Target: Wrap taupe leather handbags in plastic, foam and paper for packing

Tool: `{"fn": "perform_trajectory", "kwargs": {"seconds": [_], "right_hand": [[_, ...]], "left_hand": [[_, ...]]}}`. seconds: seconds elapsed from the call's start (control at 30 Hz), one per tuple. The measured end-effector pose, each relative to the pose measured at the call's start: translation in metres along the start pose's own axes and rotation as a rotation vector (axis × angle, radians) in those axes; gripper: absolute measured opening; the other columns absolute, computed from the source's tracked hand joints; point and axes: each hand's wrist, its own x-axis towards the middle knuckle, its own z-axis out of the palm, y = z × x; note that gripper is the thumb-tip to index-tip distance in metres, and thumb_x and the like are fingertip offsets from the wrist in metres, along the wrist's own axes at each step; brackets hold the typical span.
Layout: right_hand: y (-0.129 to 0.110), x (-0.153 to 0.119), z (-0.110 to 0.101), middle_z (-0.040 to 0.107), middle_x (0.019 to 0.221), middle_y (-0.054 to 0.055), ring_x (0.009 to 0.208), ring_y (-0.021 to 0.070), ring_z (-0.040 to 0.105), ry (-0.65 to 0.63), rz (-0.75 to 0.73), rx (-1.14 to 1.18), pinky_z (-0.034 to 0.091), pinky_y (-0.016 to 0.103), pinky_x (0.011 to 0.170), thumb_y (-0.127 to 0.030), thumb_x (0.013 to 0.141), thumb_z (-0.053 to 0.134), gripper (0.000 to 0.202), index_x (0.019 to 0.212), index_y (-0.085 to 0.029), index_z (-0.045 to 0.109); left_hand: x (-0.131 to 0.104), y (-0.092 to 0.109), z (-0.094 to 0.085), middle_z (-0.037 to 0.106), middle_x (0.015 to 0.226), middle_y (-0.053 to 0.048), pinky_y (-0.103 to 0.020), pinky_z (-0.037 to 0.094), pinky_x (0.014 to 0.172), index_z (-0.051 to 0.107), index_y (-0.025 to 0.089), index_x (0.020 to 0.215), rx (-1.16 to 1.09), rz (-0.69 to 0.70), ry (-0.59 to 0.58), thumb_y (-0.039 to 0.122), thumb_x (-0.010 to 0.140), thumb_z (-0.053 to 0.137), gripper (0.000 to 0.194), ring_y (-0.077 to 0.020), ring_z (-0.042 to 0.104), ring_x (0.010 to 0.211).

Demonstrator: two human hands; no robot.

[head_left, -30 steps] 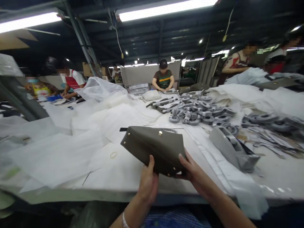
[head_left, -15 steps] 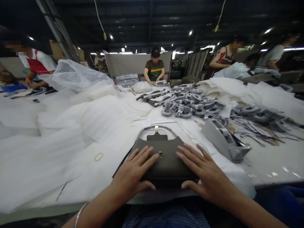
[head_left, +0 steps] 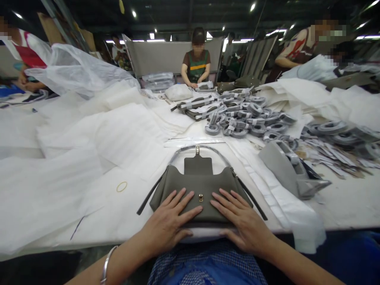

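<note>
A dark olive handbag (head_left: 204,180) lies flat on the white table, its flap tab folded out toward the far side with a gold clasp (head_left: 197,150) at its end. Both palms rest on its front panel. My left hand (head_left: 169,219) is spread on the left part, and my right hand (head_left: 242,221) is spread on the right part. Between the fingertips sits a gold lock (head_left: 201,197). The bag's wrapped handle (head_left: 218,151) arches beyond it, and a dark strap end (head_left: 147,201) sticks out on each side.
White foam sheets (head_left: 68,138) cover the left side. Wrapped grey straps (head_left: 258,114) are piled at the back right, with a grey bag piece (head_left: 279,166) nearer. A yellow rubber band (head_left: 121,187) lies left of the handbag. Several people work around the table.
The handbag now lies flatter, with more of its front and both side straps showing. Both hands have moved slightly inward on it, still spread. The view has tilted downward.
</note>
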Motion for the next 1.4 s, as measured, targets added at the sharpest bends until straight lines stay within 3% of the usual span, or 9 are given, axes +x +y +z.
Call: {"fn": "perform_trajectory", "kwargs": {"seconds": [0.13, 0.27, 0.57, 0.7, 0.87, 0.93, 1.07, 1.27, 1.4], "right_hand": [[-0.012, 0.024, -0.020, 0.059, 0.141, 0.007, 0.131, 0.0281, 0.052, -0.018, 0.073, 0.017, 0.036, 0.047, 0.113, -0.046, 0.094, 0.058, 0.051, 0.140, -0.024, 0.054], [-0.024, 0.072, -0.027, 0.073, 0.102, 0.007, 0.095, 0.0233, 0.065, -0.067, 0.130, -0.050, 0.050, 0.035, 0.085, -0.037, 0.095, 0.059, 0.025, 0.110, -0.019, 0.067], [-0.014, 0.113, -0.017, 0.073, 0.082, 0.009, 0.073, 0.0207, 0.065, -0.223, -0.054, -0.210, 0.041, 0.028, 0.060, -0.040, 0.095, 0.054, 0.033, 0.084, -0.016, 0.073], [-0.014, 0.119, -0.021, 0.073, 0.068, 0.008, 0.062, 0.0175, 0.063, -0.287, 0.100, -0.116, 0.033, 0.027, 0.055, -0.034, 0.093, 0.052, 0.036, 0.071, -0.017, 0.075], [-0.010, 0.157, -0.045, 0.063, 0.048, 0.004, 0.048, 0.0137, 0.055, -0.550, 0.273, 0.175, 0.031, 0.025, 0.049, -0.047, 0.091, 0.052, 0.051, 0.053, -0.018, 0.068], [-0.002, 0.193, -0.050, 0.065, 0.053, 0.003, 0.052, 0.0143, 0.057, -0.442, 0.196, 0.208, 0.034, 0.025, 0.053, -0.049, 0.092, 0.053, 0.049, 0.058, -0.018, 0.069], [0.015, 0.290, -0.023, 0.074, 0.093, 0.004, 0.088, 0.0182, 0.065, -0.078, 0.133, 0.177, 0.043, 0.026, 0.076, -0.039, 0.093, 0.059, 0.022, 0.093, -0.020, 0.071], [0.009, 0.384, 0.053, 0.064, 0.124, 0.018, 0.115, 0.0304, 0.060, -0.050, 0.302, 0.159, 0.045, 0.039, 0.094, -0.050, 0.078, 0.076, 0.063, 0.126, -0.014, 0.057], [0.001, 0.401, 0.064, 0.070, 0.115, 0.018, 0.111, 0.0345, 0.063, -0.062, 0.376, 0.196, 0.048, 0.043, 0.090, -0.036, 0.069, 0.083, 0.061, 0.122, -0.014, 0.061]], "left_hand": [[0.003, 0.008, 0.003, 0.011, 0.165, -0.009, -0.062, 0.029, 0.114, 0.018, 0.043, 0.153, 0.052, -0.037, -0.027, 0.050, 0.075, 0.080, 0.100, -0.0397, 0.020, 0.148], [0.003, 0.006, 0.016, 0.017, 0.162, -0.015, -0.062, 0.037, 0.109, 0.015, 0.040, 0.155, 0.166, 0.001, 0.036, 0.060, 0.067, 0.081, 0.112, -0.0431, 0.027, 0.144], [0.005, -0.006, 0.022, 0.036, 0.155, -0.018, -0.052, 0.043, 0.105, 0.020, 0.035, 0.155, 0.358, 0.111, 0.196, 0.076, 0.077, 0.059, 0.097, -0.0405, 0.041, 0.138], [0.005, -0.004, 0.021, 0.038, 0.154, -0.019, -0.053, 0.043, 0.104, 0.018, 0.032, 0.156, 0.383, 0.127, 0.233, 0.079, 0.076, 0.057, 0.101, -0.0411, 0.044, 0.136], [0.007, -0.004, 0.028, 0.051, 0.144, -0.014, -0.046, 0.043, 0.106, 0.017, 0.038, 0.155, 0.430, 0.071, 0.348, 0.051, 0.090, 0.064, 0.081, -0.0334, 0.048, 0.134], [0.008, -0.004, 0.032, 0.056, 0.140, -0.012, -0.045, 0.044, 0.107, 0.020, 0.040, 0.154, 0.447, 0.043, 0.426, 0.041, 0.096, 0.059, 0.070, -0.0311, 0.050, 0.133], [0.013, -0.005, 0.045, 0.060, 0.137, -0.007, -0.043, 0.047, 0.104, 0.025, 0.044, 0.152, 0.486, 0.027, 0.509, 0.044, 0.097, 0.055, 0.063, -0.0290, 0.053, 0.130], [0.016, -0.014, 0.095, 0.057, 0.142, 0.001, -0.034, 0.051, 0.103, 0.059, 0.036, 0.133, 0.524, -0.101, 0.636, 0.063, 0.089, 0.056, 0.052, -0.0259, 0.056, 0.127], [0.021, -0.017, 0.105, 0.050, 0.148, 0.005, -0.034, 0.048, 0.107, 0.068, 0.034, 0.116, 0.600, -0.081, 0.696, 0.062, 0.088, 0.058, 0.041, -0.0255, 0.044, 0.138]]}}
